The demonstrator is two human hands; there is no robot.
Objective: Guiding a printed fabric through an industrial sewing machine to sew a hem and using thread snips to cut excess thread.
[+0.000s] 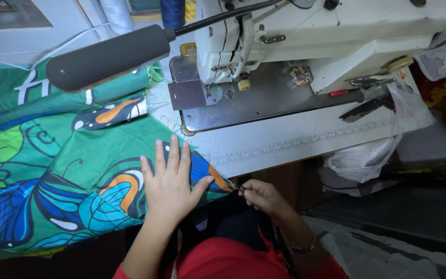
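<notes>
At the front edge of the sewing table [305,142], a green cloth printed with blue and orange butterflies [68,170] lies spread across the left side, its near corner hanging just over the table lip. The left hand [170,181] rests flat on that corner, fingers spread and open, pinning it rather than gripping. The right hand [264,199] sits just beside the corner, below the table edge, fingertips pinched shut on something small and dark at the cloth's tip; whether it is a thread end or the hem itself I cannot tell. To do this well, I judge the flat palm should hold the cloth taut and unwrinkled while the pinch stays fine and close to the edge. Beyond, the white sewing machine [305,36] stands well apart, with a grey lamp head [104,57] over the cloth and black scissors [362,106] to the right.
</notes>
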